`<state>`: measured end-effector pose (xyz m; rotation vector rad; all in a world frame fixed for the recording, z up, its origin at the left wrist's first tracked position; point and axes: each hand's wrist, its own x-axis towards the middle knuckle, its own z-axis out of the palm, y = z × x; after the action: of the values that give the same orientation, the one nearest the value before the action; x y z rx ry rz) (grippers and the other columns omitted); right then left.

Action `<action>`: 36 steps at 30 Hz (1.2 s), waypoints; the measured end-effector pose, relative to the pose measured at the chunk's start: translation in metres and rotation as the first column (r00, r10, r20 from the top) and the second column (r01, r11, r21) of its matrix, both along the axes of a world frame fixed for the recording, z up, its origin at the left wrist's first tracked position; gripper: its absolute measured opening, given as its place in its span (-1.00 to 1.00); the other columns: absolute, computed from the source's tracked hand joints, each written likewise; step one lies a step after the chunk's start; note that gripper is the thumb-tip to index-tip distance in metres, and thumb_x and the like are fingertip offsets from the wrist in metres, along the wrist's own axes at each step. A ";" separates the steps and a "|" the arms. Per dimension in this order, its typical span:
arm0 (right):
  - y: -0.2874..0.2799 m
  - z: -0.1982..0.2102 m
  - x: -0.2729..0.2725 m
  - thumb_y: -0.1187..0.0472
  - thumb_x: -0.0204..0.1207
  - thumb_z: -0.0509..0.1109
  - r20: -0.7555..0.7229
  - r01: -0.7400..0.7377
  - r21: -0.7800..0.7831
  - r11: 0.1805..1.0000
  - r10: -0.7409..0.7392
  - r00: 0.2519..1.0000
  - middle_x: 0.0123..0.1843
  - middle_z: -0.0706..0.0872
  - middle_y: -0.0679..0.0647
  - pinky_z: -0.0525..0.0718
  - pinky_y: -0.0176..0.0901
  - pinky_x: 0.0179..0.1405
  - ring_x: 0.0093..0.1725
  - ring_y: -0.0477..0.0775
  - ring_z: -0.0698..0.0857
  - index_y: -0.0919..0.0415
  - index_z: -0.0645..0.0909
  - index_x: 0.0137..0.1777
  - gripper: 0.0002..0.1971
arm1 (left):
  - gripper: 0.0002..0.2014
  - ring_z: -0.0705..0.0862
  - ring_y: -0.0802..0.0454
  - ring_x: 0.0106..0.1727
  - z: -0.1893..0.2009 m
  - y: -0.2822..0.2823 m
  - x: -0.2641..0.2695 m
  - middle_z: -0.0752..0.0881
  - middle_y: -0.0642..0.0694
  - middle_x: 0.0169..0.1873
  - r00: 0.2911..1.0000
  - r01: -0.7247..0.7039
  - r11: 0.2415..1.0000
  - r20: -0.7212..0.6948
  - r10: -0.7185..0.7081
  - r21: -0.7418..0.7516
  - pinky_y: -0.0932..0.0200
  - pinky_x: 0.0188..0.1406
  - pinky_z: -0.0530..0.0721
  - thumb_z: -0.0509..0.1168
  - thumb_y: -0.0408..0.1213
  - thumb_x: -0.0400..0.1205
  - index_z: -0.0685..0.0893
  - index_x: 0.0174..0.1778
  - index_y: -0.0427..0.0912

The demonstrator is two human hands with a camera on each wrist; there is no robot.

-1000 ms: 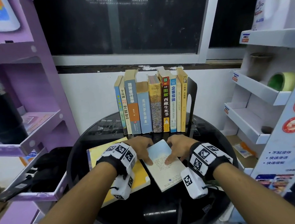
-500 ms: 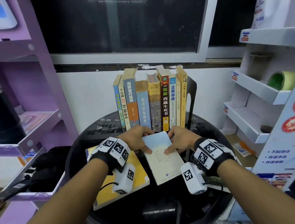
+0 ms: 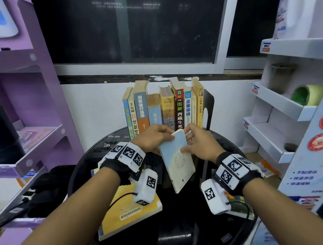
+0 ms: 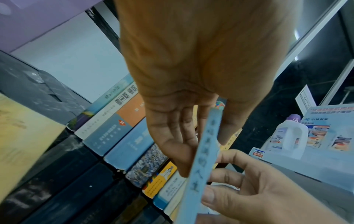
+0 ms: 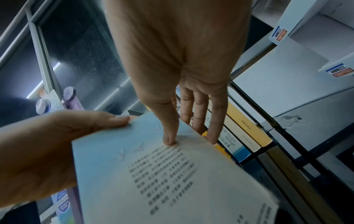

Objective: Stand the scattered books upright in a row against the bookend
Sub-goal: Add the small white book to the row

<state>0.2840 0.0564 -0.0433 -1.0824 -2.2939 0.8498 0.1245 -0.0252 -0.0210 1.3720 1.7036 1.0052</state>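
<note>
Thin pale-blue book (image 3: 176, 160) – printed cover – tilted, both hands

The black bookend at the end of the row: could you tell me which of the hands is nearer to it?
Right. The right hand grips the pale blue book just in front of the bookend; the left hand holds the book's other edge, farther away.

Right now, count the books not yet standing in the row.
3: the pale blue book held above the table, the yellow book flat at left, a third book at right, partly covered. More may be hidden.
</note>
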 end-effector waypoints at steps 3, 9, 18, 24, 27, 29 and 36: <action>-0.002 -0.002 -0.001 0.36 0.36 0.61 -0.068 0.006 -0.003 1.000 -0.006 0.998 -0.04 0.62 -0.05 0.78 0.07 0.00 -0.16 0.02 0.70 0.11 0.50 0.13 -0.57 | -0.83 0.72 0.01 -0.23 0.005 0.002 0.005 0.69 -0.14 -0.19 0.996 -0.034 0.999 0.083 0.034 -0.005 0.18 -0.48 0.75 0.33 -0.38 0.65 0.63 0.15 -0.27; -0.009 -0.006 0.004 0.38 0.39 0.57 -0.159 -0.013 -0.096 0.995 -0.002 0.987 0.10 0.60 0.05 0.81 0.14 -0.07 -0.02 0.19 0.75 0.08 0.50 0.27 -0.50 | -0.79 0.78 -0.06 -0.33 0.004 0.001 0.011 0.71 -0.22 -0.10 0.957 -0.078 0.996 0.276 0.087 -0.041 0.13 -0.43 0.76 0.35 -0.36 0.64 0.61 0.18 -0.30; -0.015 0.007 0.025 0.31 0.29 0.67 -0.108 -0.267 -0.311 0.912 0.246 0.963 0.47 0.46 -0.07 0.79 0.18 0.03 0.34 0.03 0.61 0.00 0.24 0.64 -0.05 | -0.77 0.83 -0.15 -0.27 0.004 0.004 0.017 0.75 -0.29 0.00 0.914 -0.059 0.997 0.398 0.075 -0.052 0.05 -0.31 0.82 0.25 -0.37 0.71 0.59 0.26 -0.32; -0.022 0.015 0.031 0.04 0.24 0.66 -0.054 -0.194 -0.155 0.969 0.188 0.981 0.40 0.56 -0.06 0.83 -0.01 -0.21 0.01 -0.02 0.79 -0.02 0.30 0.59 -0.08 | -0.77 0.82 -0.11 -0.32 0.009 0.013 0.029 0.75 -0.27 -0.04 0.899 -0.017 0.999 0.437 0.036 -0.046 0.08 -0.30 0.81 0.19 -0.35 0.74 0.57 0.28 -0.31; -0.024 0.020 0.036 0.20 0.44 0.49 0.085 -0.114 0.055 0.992 0.109 0.990 0.25 0.66 0.05 0.65 -0.50 -0.30 -0.09 -0.07 0.71 0.10 0.37 0.52 -0.36 | -0.79 0.81 -0.13 -0.25 0.010 0.018 0.036 0.72 -0.32 0.05 0.891 0.003 0.999 0.453 0.016 -0.041 0.07 -0.25 0.83 0.18 -0.37 0.74 0.57 0.27 -0.32; -0.024 0.022 0.041 0.23 0.50 0.41 0.110 -0.070 0.133 0.989 0.055 0.992 0.14 0.66 0.08 0.48 -0.59 -0.39 -0.07 -0.03 0.61 0.13 0.43 0.45 -0.50 | -0.77 0.78 -0.18 -0.14 0.011 0.023 0.039 0.67 -0.35 0.19 0.904 0.004 0.999 0.427 0.010 -0.033 0.01 -0.13 0.83 0.20 -0.36 0.74 0.56 0.30 -0.29; -0.009 0.022 0.052 0.27 0.58 0.36 0.036 0.068 0.122 0.990 -0.073 0.997 0.16 0.60 0.08 0.57 -0.33 -0.12 0.04 0.03 0.60 0.08 0.39 0.52 -0.49 | -0.75 0.72 -0.01 -0.06 0.018 0.041 0.040 0.73 -0.13 0.08 0.997 -0.008 0.995 0.080 0.000 0.095 0.14 -0.24 0.71 0.32 -0.28 0.67 0.61 0.27 -0.09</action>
<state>0.3365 0.0474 -0.0217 -1.1290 -2.2926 0.6581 0.1646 0.0160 -0.0029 1.3703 1.6182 1.1417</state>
